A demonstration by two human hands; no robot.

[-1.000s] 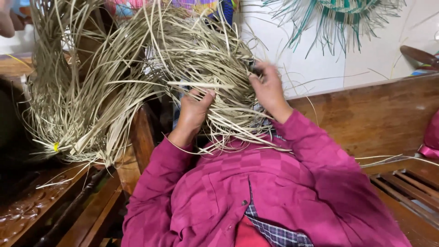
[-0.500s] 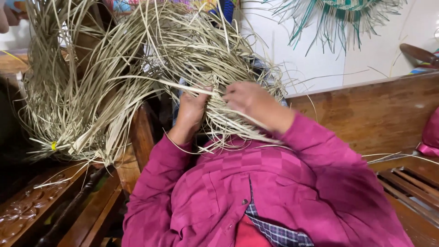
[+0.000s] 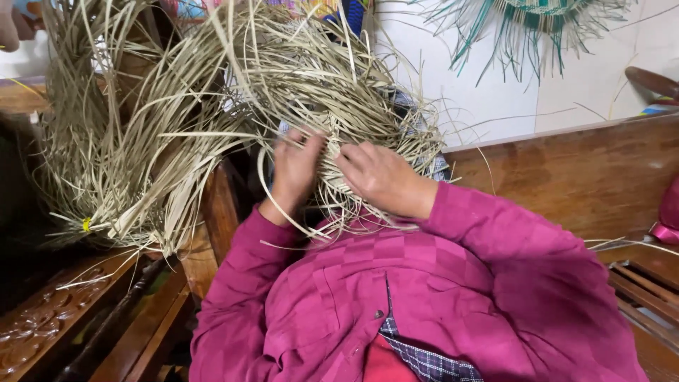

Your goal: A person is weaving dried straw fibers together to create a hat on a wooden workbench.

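Note:
A big tangle of pale dried straw strips (image 3: 212, 106) fills the upper left and middle of the head view, draped over a dark wooden seat. My left hand (image 3: 296, 166) presses into the strips at the middle, fingers curled among them. My right hand (image 3: 378, 175) lies just to its right, fingers bent on the same woven patch of strips (image 3: 332, 152). Both arms wear magenta sleeves (image 3: 495, 240). What lies under the hands is hidden by the straw.
A teal and green woven piece (image 3: 537, 21) with loose ends hangs on the white wall at the upper right. A brown wooden bench back (image 3: 580, 177) runs to the right. Carved dark wood (image 3: 42, 332) sits at the lower left. Someone else's hand (image 3: 10, 25) shows at the top left corner.
My right hand has slid left from the far edge of the straw to sit beside my left hand. The left hand has stayed in place among the strips.

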